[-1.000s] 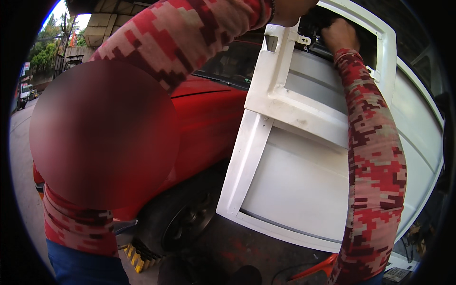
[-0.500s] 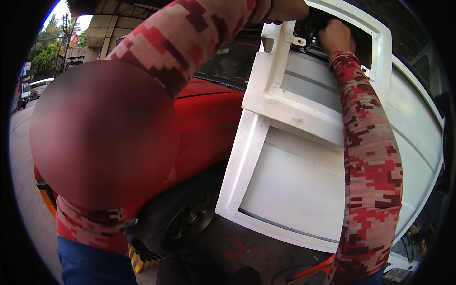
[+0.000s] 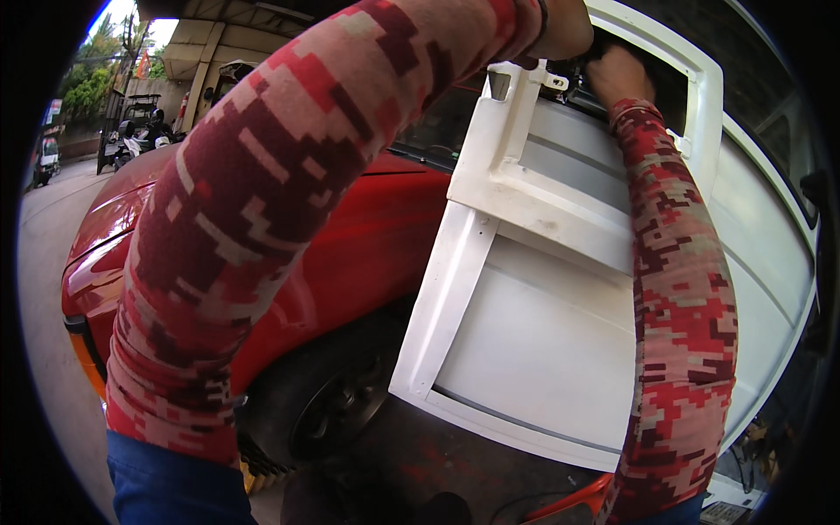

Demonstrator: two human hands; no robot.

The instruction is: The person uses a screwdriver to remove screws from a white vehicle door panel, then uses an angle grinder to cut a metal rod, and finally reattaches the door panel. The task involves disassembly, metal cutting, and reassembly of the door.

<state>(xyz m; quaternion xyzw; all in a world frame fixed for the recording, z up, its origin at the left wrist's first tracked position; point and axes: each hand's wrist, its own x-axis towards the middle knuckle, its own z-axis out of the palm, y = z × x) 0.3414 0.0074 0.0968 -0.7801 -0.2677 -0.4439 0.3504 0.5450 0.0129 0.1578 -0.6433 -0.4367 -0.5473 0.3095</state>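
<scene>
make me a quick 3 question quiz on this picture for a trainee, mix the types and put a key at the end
1. Multiple choice: what colour is the vehicle beside the white panel?
a) blue
b) red
c) green

2. True or false: the visible vehicle wheel lies to the right of the white panel in the picture.

3. Fill the gap: the right hand is at the panel's dark opening, while the ____ is by the panel's upper left part.

Key:
1. b
2. False; the wheel is to the left of the panel.
3. left hand
</scene>
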